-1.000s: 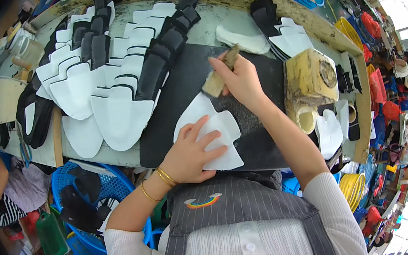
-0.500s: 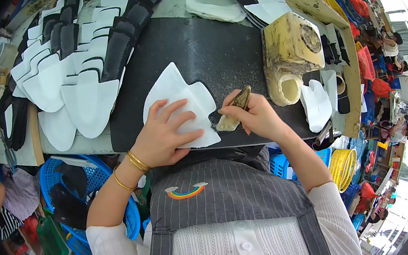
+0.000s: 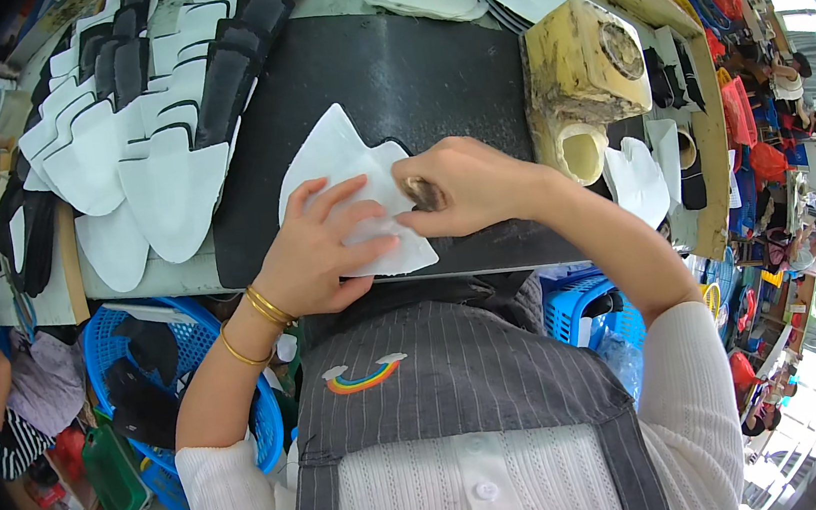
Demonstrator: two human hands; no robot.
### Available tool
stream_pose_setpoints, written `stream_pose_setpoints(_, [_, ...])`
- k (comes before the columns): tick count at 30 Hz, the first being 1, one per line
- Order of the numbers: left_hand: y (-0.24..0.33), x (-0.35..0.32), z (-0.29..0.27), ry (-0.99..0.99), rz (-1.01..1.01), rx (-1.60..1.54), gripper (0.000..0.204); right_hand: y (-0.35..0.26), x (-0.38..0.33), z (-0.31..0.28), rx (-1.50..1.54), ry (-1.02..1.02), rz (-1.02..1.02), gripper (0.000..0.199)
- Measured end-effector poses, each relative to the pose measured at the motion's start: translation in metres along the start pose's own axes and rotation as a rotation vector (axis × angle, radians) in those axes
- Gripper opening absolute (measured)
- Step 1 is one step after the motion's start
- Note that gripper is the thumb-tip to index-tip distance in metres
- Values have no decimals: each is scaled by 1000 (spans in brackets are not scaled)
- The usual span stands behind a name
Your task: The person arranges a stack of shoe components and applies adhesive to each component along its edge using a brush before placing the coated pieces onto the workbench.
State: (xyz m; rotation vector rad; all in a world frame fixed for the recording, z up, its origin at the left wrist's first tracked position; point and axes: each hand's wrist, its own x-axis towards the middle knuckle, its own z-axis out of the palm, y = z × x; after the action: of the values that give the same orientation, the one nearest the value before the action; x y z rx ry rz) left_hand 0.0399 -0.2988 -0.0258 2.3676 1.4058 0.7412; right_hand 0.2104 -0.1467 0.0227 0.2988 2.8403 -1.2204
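White panel (image 3: 331, 153) lies flat on the black mat (image 3: 436, 60), beneath both hands. At far left, overlapping rows of white and black pieces (image 3: 174, 191) cover the bench, with a blue basket (image 3: 267, 417) below its edge. Next, the left hand (image 3: 321, 245) rests on the panel, fingers spread wide. Right of it, the right hand (image 3: 471, 187) curls around a short brown tool (image 3: 425, 194) at the panel's right side; whether its tip touches cannot be told. Further right stands a stained yellow container (image 3: 573, 65).
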Motion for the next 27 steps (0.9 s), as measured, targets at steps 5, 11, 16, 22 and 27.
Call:
stream_pose_setpoints(5, [6,-9,-9,15,-20,26,44,12,-33,-28,-229,4,101,24])
stream_pose_setpoints(11, [34,-29,-3,229,-94,36,42,0,-93,-40,521,817,304,17])
stream_pose_setpoints(16, [71,-71,-58,588,-283,403,45,-13,-118,-27,701,969,97,14])
stream_pose_setpoints(22, [4,-105,-46,624,-595,571,43,7,-123,-21,589,967,333,15])
stream_pose_setpoints(27, [-1,-56,-49,585,-545,434,57,-6,-146,-32,629,1019,337,17])
